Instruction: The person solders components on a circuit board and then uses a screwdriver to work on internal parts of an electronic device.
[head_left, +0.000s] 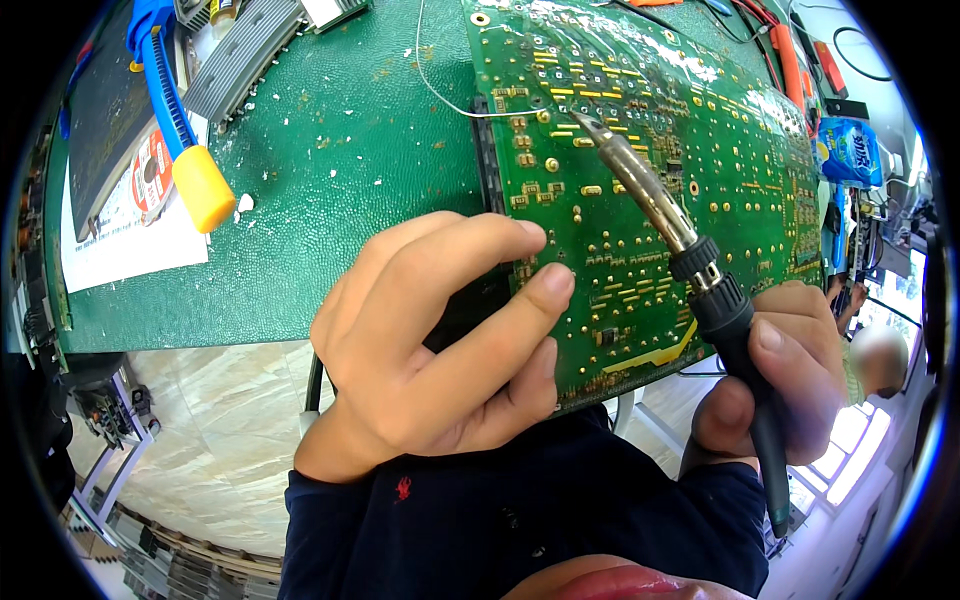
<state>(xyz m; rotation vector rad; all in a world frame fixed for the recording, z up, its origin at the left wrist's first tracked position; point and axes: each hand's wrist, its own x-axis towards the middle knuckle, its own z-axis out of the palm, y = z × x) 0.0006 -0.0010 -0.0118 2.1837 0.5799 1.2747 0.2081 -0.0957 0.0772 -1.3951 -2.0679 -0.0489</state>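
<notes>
A large green circuit board (640,220) lies tilted at the table's front edge, dotted with gold solder joints. My right hand (790,370) grips the dark handle of a soldering iron (645,185), its tip against or just above the board's upper part. Beside that tip ends a thin silvery wire (445,100), which curves down from the top and looks like solder. At the board's left edge is my left hand (430,340), its fingers curved and apart with nothing between them. Two of its fingertips overlap the board; contact is hard to judge.
Left on the green table mat (340,190) are a blue tool with a yellow end (205,190), a paper sheet (185,240) and a grey finned metal block (245,65). A blue packet (850,152) and red-orange cables (790,65) sit right. Another person (875,365) is far right.
</notes>
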